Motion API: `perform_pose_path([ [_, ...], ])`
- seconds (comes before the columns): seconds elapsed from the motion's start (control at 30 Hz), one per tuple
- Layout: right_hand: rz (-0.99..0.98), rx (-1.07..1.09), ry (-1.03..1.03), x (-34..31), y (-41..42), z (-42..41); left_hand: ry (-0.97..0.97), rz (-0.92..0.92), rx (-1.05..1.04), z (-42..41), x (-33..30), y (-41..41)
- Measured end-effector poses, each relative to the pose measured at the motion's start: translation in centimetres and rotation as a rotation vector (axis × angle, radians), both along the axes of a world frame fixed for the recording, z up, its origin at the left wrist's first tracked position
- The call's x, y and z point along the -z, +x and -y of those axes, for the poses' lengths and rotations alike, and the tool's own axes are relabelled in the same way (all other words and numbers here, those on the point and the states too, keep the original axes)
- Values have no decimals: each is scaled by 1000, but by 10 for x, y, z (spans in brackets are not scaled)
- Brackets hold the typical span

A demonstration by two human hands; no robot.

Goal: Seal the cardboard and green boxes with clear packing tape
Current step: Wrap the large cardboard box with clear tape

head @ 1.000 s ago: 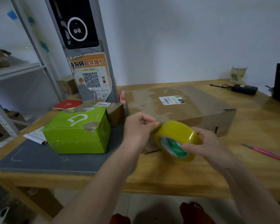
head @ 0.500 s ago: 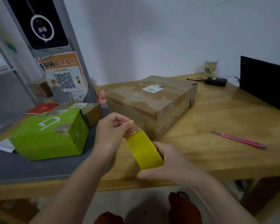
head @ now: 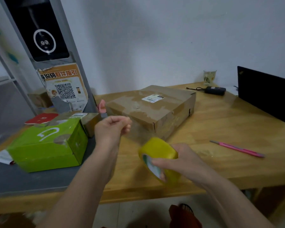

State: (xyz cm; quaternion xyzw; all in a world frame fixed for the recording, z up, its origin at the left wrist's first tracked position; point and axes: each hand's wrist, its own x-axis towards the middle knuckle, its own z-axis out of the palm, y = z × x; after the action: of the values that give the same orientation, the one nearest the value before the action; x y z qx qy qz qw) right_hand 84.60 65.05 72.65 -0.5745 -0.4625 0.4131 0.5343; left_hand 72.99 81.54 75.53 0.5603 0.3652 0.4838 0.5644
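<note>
A flat cardboard box with a white label lies on the wooden table, one corner turned toward me. A green box sits on a grey mat at the left. My right hand grips a yellowish tape roll above the table's front edge. My left hand is raised in front of the cardboard box and pinches the clear tape's free end. A stretch of clear tape runs from those fingers down to the roll.
A pink utility knife lies on the table at the right. A black laptop, a black adapter and a glass stand at the back right. A small brown box sits behind the green one. A grey kiosk post rises at the left.
My hands have drawn apart: the left rose with the tape end, the right moved down and right with the roll, so a longer strip is pulled out.
</note>
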Motion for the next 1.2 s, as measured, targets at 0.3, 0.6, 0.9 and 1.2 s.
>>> perform_pose_path([
  [0.3,326,-11,-92,-2,33,17,62,-141,-35,-46,-16,6],
  [0.6,643,473,373,-42,52,-7,104,-104,-129,-71,-43,46],
  [0.9,678,398,176,-58,74,-45,38,-124,-122,-120,-47,78],
  [1.2,979,648,42,-58,97,-54,-7,27,-144,-111,-37,88],
])
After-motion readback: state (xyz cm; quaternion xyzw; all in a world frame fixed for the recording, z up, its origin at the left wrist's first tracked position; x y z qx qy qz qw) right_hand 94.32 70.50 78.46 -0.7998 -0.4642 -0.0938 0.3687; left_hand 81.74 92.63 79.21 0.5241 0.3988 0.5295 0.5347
